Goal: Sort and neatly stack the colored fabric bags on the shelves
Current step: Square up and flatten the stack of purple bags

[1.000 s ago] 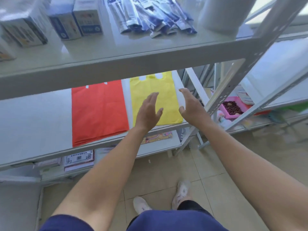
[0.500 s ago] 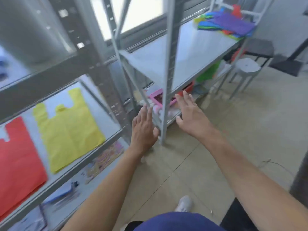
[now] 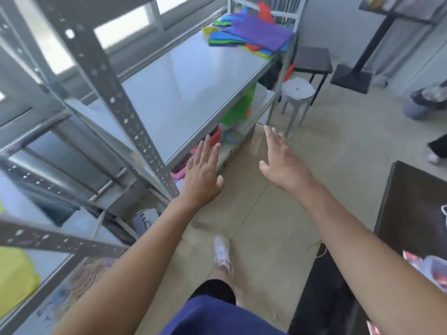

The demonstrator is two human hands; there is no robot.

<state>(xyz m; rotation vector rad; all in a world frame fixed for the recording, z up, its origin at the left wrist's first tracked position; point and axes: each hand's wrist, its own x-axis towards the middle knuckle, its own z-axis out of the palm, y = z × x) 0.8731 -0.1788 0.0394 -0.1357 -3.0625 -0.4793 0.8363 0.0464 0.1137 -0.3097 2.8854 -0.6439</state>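
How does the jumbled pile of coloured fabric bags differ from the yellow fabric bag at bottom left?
The pile of coloured fabric bags mixes purple, blue, green, red; the yellow fabric bag is one colour. The pile lies far off; the yellow bag close. Both rest on shelves.

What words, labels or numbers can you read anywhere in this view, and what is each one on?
Nothing here can be read as text.
White box under the rack: dark marks, too blurred to read.
Colourful printed sheet at the lower left: print smeared by motion, unreadable.
Red-printed packet at the right edge: too small and blurred to read.
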